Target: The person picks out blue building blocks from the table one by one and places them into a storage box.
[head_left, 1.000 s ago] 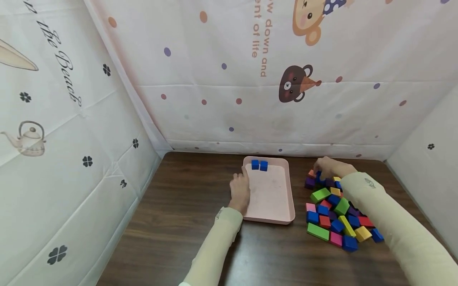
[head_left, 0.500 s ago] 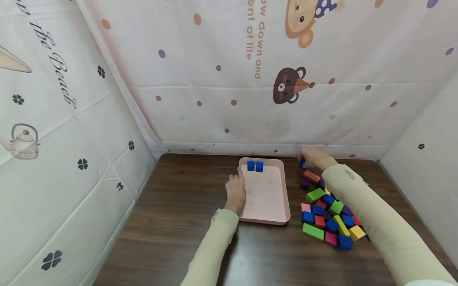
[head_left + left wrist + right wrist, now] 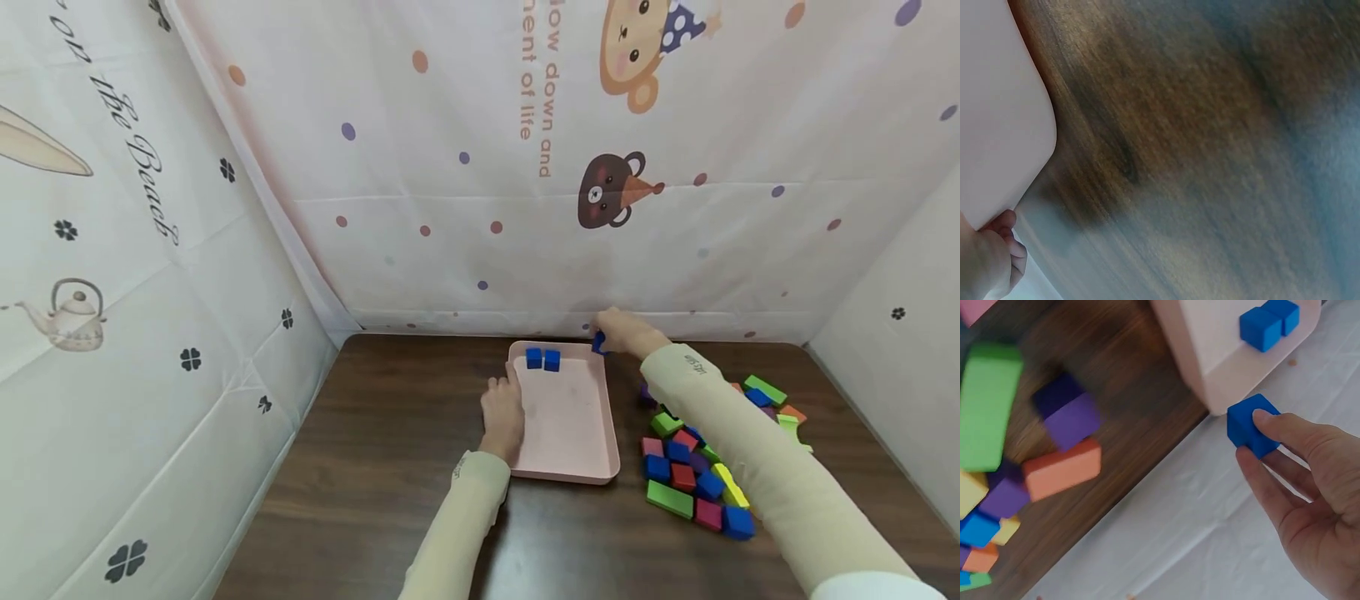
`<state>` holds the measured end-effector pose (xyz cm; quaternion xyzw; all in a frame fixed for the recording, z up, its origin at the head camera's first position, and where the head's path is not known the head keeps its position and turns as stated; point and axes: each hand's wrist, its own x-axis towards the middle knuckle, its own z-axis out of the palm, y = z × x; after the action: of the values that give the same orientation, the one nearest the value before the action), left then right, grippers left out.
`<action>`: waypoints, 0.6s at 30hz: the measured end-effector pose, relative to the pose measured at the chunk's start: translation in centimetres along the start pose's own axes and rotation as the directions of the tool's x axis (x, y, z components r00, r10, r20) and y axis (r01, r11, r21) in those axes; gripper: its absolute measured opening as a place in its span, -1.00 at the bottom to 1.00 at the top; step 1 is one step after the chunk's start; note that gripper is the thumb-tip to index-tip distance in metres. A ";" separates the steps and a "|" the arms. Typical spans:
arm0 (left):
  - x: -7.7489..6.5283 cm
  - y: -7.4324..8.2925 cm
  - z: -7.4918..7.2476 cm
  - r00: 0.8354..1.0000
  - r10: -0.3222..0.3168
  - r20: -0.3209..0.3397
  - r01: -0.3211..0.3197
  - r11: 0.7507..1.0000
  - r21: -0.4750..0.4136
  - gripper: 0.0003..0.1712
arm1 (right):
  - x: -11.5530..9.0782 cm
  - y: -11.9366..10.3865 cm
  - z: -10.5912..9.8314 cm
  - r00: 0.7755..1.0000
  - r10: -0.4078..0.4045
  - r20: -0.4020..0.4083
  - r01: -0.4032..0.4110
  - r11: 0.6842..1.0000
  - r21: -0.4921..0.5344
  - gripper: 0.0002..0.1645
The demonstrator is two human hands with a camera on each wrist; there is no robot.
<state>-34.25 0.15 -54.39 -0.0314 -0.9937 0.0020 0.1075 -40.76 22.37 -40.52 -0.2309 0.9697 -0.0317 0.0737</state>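
My right hand [image 3: 624, 331] pinches a blue block [image 3: 1249, 425] between thumb and fingers, at the far right corner of the pink tray [image 3: 566, 425]. In the right wrist view the block is held just outside the tray's corner. Two more blue blocks [image 3: 542, 359] sit side by side inside the tray at its far left end. My left hand [image 3: 502, 417] grips the tray's left side, with the index finger stretched along the rim. The left wrist view shows curled fingers [image 3: 1016, 253] against the outside of the tray wall.
A loose pile of coloured blocks [image 3: 682, 477], green, red, yellow, purple and blue, lies right of the tray, partly hidden under the right sleeve [image 3: 735, 433]. A white printed cloth [image 3: 420, 267] stands along the far edge of the wooden table [image 3: 375, 433].
My right hand has taken a blue block from the far end of the pile and moved left with it to the tray's corner. The left hand has stayed on the tray.
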 end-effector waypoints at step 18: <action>0.2 0.3 -0.4 0.998 -0.045 0.038 0.047 0.998 -0.040 -0.15 | 5.2 -4.9 3.3 0.984 0.088 0.156 -0.073 0.992 -0.099 -0.82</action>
<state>-34.36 0.42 -54.00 -0.0108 -0.9958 -0.0202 0.0882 -42.64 15.57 -43.97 -0.1965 0.9695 0.0352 0.1419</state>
